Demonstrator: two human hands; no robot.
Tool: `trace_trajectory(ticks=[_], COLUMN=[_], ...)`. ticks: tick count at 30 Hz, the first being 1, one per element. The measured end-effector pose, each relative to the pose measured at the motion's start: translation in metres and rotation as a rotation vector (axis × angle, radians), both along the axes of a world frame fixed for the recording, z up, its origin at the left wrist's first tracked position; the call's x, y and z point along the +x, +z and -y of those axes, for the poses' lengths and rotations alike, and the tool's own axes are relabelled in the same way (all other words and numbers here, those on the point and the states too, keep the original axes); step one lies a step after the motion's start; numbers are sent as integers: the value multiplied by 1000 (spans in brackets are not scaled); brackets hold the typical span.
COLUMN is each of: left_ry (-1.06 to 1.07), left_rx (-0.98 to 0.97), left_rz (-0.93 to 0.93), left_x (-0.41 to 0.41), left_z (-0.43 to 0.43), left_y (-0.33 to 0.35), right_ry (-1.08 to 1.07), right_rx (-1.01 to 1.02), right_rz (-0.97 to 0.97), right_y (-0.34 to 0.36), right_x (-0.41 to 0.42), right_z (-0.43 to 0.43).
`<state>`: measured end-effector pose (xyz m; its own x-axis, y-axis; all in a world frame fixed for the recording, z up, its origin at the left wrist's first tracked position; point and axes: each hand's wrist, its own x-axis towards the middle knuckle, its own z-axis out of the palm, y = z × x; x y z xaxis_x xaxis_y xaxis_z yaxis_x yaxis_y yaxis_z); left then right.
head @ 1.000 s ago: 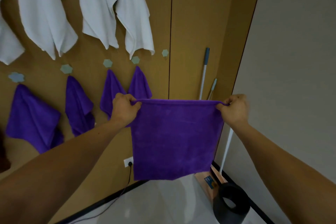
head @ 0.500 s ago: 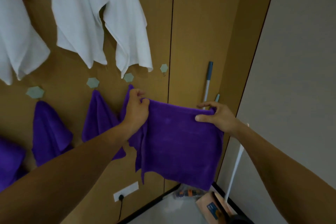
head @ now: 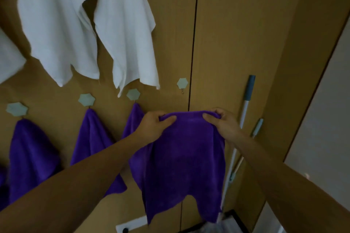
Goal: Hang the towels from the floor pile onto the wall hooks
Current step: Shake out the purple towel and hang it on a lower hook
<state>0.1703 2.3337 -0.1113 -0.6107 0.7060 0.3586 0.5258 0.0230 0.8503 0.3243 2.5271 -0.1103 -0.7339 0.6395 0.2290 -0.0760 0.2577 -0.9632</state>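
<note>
A purple towel (head: 185,161) hangs in front of the wooden wall, held by its top edge. My left hand (head: 154,126) pinches the edge on the left, and my right hand (head: 221,121) pinches it on the right, close together. A bare hexagonal wall hook (head: 182,83) sits just above the towel's top edge. Three purple towels (head: 92,138) hang from the lower row of hooks (head: 133,94) to the left. White towels (head: 125,24) hang from the upper row.
A mop handle with a blue-grey grip (head: 246,104) and a second thinner handle (head: 255,128) lean in the corner to the right. A white wall socket (head: 130,226) sits low on the wall. A grey wall (head: 322,100) closes the right side.
My hands have slid closer together along the towel's top edge and lifted it toward the bare hook. The view has moved nearer to the wall and tilted up.
</note>
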Motion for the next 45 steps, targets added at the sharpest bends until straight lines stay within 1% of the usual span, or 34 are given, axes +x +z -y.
trace_trajectory(ticks=[2, 4, 6, 8, 11, 14, 17, 19, 20, 23, 26, 29, 31, 32, 33, 34, 35, 36, 37, 38, 39, 40, 41, 42, 44, 45], left_ry=[155, 368, 536, 651, 754, 782, 816, 837, 832, 794, 761, 705, 613, 592, 594, 632, 711, 807, 891, 938, 935, 877, 785, 683, 513, 470], left_rx=[7, -1, -20, -61, -68, -54, -58, -65, -88, -119, -116, -288, -369, -422, -508, -611, -700, -753, -759, -725, -675, -611, -561, -500, -367, -296], left_rz=[-25, -112, -207, -283, -374, -414, -439, -402, -355, -122, 34, 101, 221, 241, 189, 74, -91, -305, -517, -704, -860, -961, -996, -958, -766, -684], left_x=[-9, -18, -27, -38, -60, -78, -85, -85, -84, -83, -87, -89, -87, -86, -83, -78, -74, -69, -65, -61, -57, -55, -55, -57, -59, -59], left_z=[-24, -48, -72, -92, -117, -131, -139, -142, -143, -145, -148, -147, -146, -146, -146, -146, -147, -147, -147, -147, -147, -148, -149, -150, -151, -152], left_y=[1, 4, 7, 13, 25, 22, 12, 7, 1, -17, -16, -8, -3, -1, 2, 6, 9, 9, 6, 0, -5, -9, -13, -17, -24, -27], right_ry=[58, 71, 40, -21, -117, -202, -247, -229, -206, -154, -149, -104, -100, -105, -124, -180, -266, -356, -420, -441, -399, -307, -188, -75, 32, 59], right_rx=[46, 121, 190, 248, 353, 441, 498, 503, 498, 468, 354, 278, 288, 305, 337, 413, 539, 686, 821, 915, 966, 962, 905, 837, 776, 755], right_rz=[12, 2, -26, -36, -39, -7, -17, -19, -3, 67, 87, 125, 171, 195, 216, 228, 228, 221, 202, 159, 106, 51, 19, 11, -11, -26], right_y=[3, 7, 11, 18, 30, 31, 18, 9, 5, -7, -10, -12, -17, -19, -20, -22, -23, -24, -25, -27, -28, -29, -30, -32, -36, -40], right_x=[-18, -38, -63, -91, -131, -160, -172, -173, -173, -170, -171, -171, -172, -172, -171, -170, -168, -167, -164, -162, -161, -160, -159, -158, -156, -153], right_z=[-25, -46, -66, -83, -99, -109, -112, -112, -112, -110, -111, -107, -103, -101, -98, -96, -94, -93, -92, -92, -92, -92, -92, -92, -92, -91])
